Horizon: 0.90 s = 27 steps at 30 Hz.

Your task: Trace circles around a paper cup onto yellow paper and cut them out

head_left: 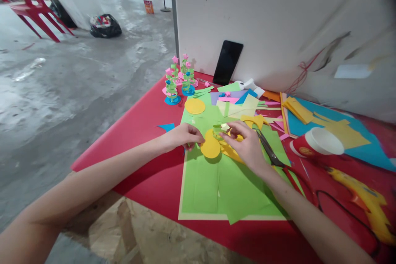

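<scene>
My left hand (189, 137) pinches the left edge of a yellow paper disc (210, 147), held above green paper sheets (201, 189). The fingers of my right hand (243, 138) close on a curled green paper strip (217, 129) at the disc's upper right. Whether strip and disc touch, I cannot tell. Another yellow paper circle (194, 106) lies farther back on the green paper. Yellow paper offcuts (230, 152) lie beneath my right hand. Beside that hand rest scissors (269, 148) with red handles, partly hidden by my forearm.
Small paper spiral trees (172, 90) with pink stars stand at the back left. A black phone (228, 62) leans on the wall. At right are a tipped paper cup (318, 142), a yellow glue gun (361, 202) with its cord, and coloured paper (380, 148).
</scene>
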{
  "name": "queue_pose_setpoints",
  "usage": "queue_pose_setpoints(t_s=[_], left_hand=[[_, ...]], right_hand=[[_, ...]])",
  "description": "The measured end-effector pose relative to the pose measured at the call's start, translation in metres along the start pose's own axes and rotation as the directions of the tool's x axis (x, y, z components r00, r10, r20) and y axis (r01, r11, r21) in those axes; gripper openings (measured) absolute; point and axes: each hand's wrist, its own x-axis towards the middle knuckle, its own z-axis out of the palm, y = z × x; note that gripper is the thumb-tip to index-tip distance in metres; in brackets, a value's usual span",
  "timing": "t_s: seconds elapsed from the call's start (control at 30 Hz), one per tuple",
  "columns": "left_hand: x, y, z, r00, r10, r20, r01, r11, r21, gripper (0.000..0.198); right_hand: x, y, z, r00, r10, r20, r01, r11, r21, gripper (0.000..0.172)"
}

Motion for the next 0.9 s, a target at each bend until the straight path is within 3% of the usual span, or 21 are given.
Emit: queue_pose_setpoints(t_s=[0.3,0.6,0.73,0.9], left_hand=[[0.000,-0.002,0.002,0.999,-0.036,0.033,0.037,0.999,-0.011,0.011],[-0.001,-0.001,0.004,0.999,-0.036,0.029,0.039,0.995,-0.092,0.010],[-0.002,0.000,0.003,0.999,-0.021,0.036,0.026,0.991,-0.131,0.011],[-0.003,0.003,0.002,1.000,0.001,0.023,0.003,0.986,-0.164,0.011]], right_hand=[[0.010,-0.005,-0.005,0.997,0.029,-0.073,-0.025,0.998,0.060,0.011],[0.012,-0.008,-0.010,0.978,0.166,-0.125,-0.138,0.969,0.203,0.014],[0.010,-0.004,-0.012,0.979,0.143,-0.144,-0.117,0.978,0.174,0.013],[0.005,0.000,-0.009,0.994,0.077,-0.082,-0.065,0.988,0.139,0.012]])
